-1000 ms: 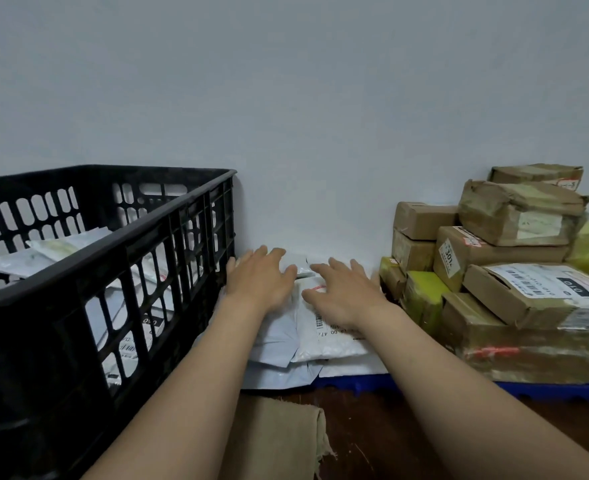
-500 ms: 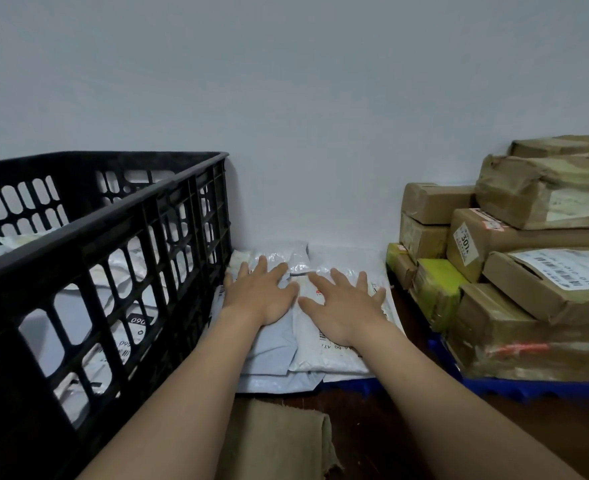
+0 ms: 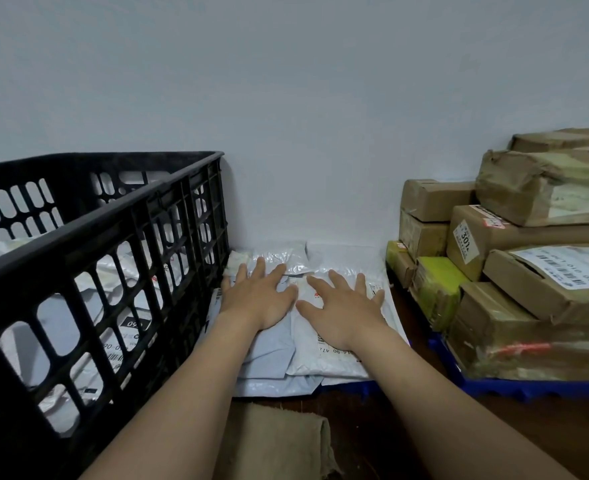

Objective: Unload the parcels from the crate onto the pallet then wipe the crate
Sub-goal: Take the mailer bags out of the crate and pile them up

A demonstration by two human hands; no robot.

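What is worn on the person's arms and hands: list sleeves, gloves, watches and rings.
Nothing worn shows. The left hand and right hand are bare, without gloves, rings or bands. The left forearm and right forearm are bare too, with no sleeve, watch or bracelet in view.

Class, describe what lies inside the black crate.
White mailer parcels show through the black crate's slotted wall and over its rim. Their number and the crate floor beneath them are covered.

One crate (image 3: 113,216), one pallet (image 3: 528,389), one cloth (image 3: 275,441), at least nine cardboard boxes (image 3: 493,237), many overlapping mailers (image 3: 331,362).
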